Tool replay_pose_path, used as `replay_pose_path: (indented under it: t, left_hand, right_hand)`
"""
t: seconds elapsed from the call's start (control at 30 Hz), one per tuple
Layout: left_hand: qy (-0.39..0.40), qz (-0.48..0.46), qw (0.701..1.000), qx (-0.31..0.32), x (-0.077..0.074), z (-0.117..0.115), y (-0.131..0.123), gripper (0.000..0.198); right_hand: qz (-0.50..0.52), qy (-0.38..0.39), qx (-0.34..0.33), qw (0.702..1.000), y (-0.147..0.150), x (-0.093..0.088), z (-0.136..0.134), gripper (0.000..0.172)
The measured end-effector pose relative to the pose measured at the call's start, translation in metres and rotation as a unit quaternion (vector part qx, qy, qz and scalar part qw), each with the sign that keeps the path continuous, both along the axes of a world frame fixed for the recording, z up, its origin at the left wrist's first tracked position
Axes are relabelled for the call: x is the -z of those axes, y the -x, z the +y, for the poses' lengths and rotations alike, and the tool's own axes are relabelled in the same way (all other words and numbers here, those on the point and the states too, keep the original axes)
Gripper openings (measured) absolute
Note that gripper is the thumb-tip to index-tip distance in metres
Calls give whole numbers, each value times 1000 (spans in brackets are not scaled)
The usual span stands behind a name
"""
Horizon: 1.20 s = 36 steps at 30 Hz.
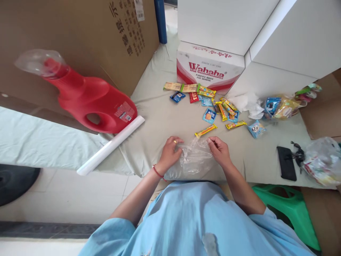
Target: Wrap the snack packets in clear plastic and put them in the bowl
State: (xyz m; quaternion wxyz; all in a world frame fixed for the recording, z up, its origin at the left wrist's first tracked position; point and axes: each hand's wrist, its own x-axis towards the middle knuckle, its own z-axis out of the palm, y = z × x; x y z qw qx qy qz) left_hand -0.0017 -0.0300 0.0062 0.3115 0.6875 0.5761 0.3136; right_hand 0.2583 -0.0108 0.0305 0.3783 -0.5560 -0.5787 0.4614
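A clear plastic bag (197, 158) lies crumpled at the near edge of the cloth-covered surface, between both hands. My left hand (170, 153), with a ring and a red bracelet, has its fingers closed on the bag's left side. On the other side, my right hand (218, 150) pinches the bag's upper right edge. Just beyond the bag lies a yellow snack bar (206, 131). Further back are a blue snack packet (209, 115), another yellow bar (236, 124) and several small wrapped snacks (178, 96) in loose groups.
A red detergent bottle (93, 99) and a white roll (112, 145) lie to the left, by a large cardboard box (80, 32). The Wahaba-printed carton (207, 67) stands behind. To the right are a black phone (286, 163), a filled plastic bag (323, 161) and a green stool (290, 209).
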Motion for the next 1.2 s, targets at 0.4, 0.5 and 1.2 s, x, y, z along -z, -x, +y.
replay_pose_path:
  t: [0.4, 0.5, 1.2]
  left_hand:
    - [-74, 145, 985, 49, -25, -3, -45, 36]
    - [-59, 42, 997, -28, -19, 5, -42, 21]
    - [260, -405, 819, -312, -23, 3, 65, 50]
  right_hand:
    - [-30, -13, -4, 999, -6, -3, 0, 35]
    - [-30, -2, 12, 999, -11, -5, -2, 36]
    - [-212, -106, -127, 963, 33, 3, 107, 26]
